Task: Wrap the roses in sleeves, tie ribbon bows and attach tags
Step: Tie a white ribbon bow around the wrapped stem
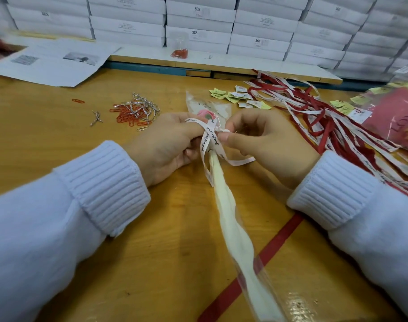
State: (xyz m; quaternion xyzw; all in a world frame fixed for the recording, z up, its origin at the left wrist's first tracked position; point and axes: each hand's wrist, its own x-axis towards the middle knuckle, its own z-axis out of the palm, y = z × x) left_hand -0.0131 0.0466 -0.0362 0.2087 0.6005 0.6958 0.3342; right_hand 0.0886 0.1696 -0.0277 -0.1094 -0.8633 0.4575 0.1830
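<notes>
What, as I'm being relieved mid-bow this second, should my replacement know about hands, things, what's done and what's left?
Left hand: holds a loop of the white ribbon at the sleeve's neck.
Right hand: pinches the same ribbon at the knot.
The rose sits inside the clear sleeve. Spare ribbons and tags lie to the right, paper clips to the left.
Done: sleeving.
Left: finish the bow, attach a tag.

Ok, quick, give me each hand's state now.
Left hand: closed, holding the ribbon against the wrapped rose.
Right hand: closed, pinching the ribbon at the knot.
</notes>
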